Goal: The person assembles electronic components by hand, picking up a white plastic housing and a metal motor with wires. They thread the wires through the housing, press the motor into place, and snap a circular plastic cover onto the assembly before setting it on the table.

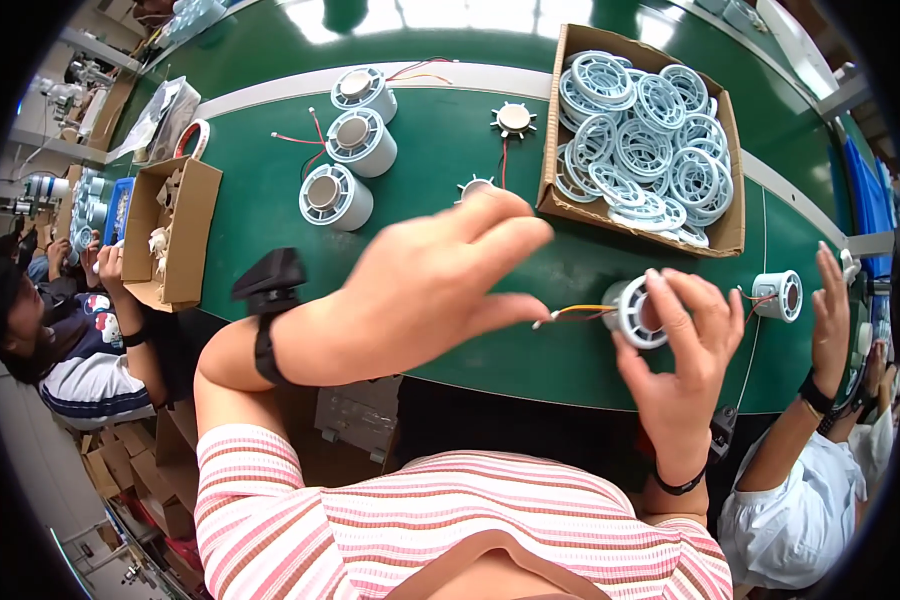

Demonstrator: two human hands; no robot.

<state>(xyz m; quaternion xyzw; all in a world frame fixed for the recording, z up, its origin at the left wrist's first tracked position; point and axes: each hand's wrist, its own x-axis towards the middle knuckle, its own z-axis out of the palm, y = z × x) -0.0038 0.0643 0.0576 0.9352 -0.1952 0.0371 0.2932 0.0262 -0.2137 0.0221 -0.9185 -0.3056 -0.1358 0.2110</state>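
My right hand (682,365) grips a pale blue cylindrical housing (632,316) with a slotted rim and a dark round centre, tilted over the green table. Thin wires (578,311) run from its left side to a small white connector. My left hand (435,270) is stretched out to the left of the housing, fingers and thumb apart, holding nothing. Its thumb tip is close to the connector; I cannot tell if they touch. Partly behind my left fingers lies a round metal disc (476,187) with short prongs. A similar disc (514,119) with red wires lies farther back.
Three similar housings (336,198) with wires stand in a row at the back left. A cardboard box (560,120) full of pale blue rings (642,147) stands back right. Another cardboard box (202,215) is at left. A wired housing (778,297) sits by a co-worker's hand (830,320).
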